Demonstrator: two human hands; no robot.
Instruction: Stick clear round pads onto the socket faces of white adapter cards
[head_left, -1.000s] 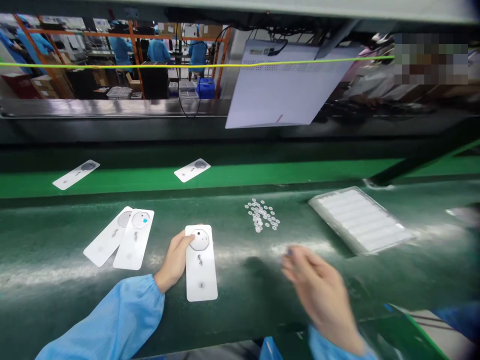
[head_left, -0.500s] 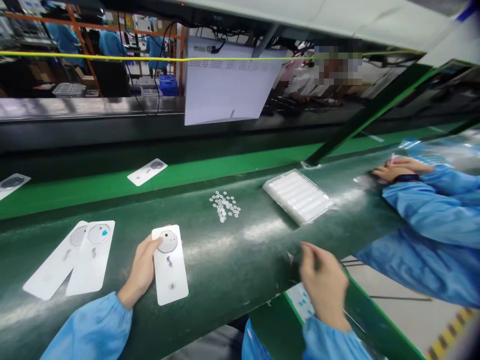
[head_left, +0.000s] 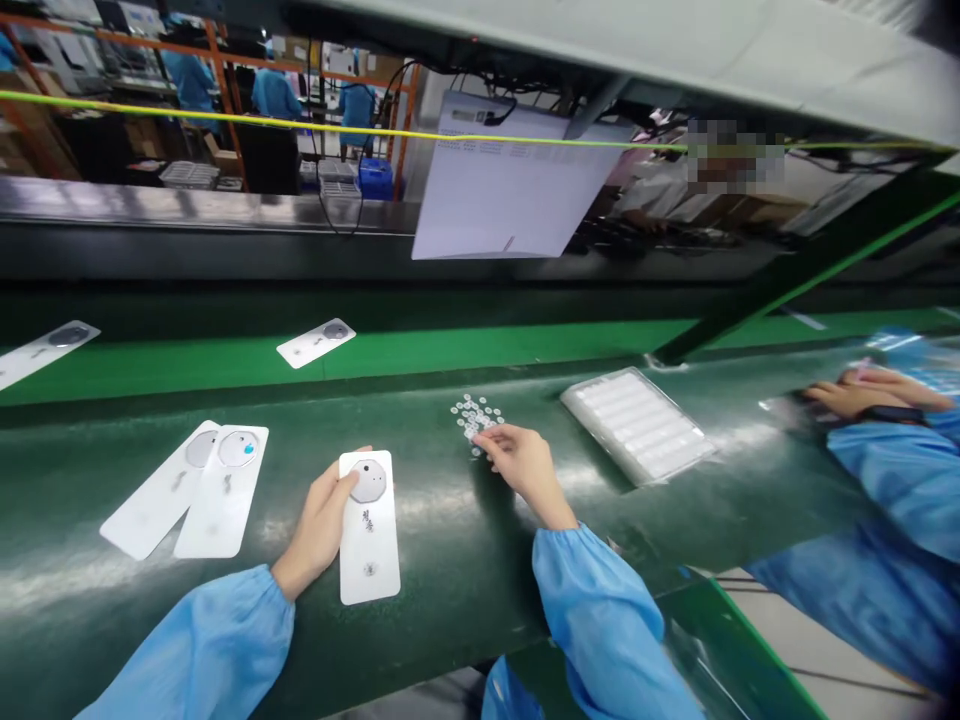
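My left hand [head_left: 319,525] rests on the dark green bench and holds the left edge of a white flat panel [head_left: 368,530], thumb on its octagonal recess at the top. My right hand [head_left: 523,466] reaches forward to a small pile of clear round discs [head_left: 472,415]; its fingertips touch the near edge of the pile. Whether a disc is pinched between the fingers cannot be told. Both arms wear light blue sleeves.
Two more white panels [head_left: 195,488] lie overlapped to the left. Two panels [head_left: 315,343] ride the bright green belt behind. A white tray [head_left: 636,424] sits right of the discs. A co-worker's hands [head_left: 862,392] and blue sleeve occupy the far right.
My right hand came up from the bench's near edge and moved forward and left to the disc pile. The left hand stayed on the panel. The view swung back to the left.
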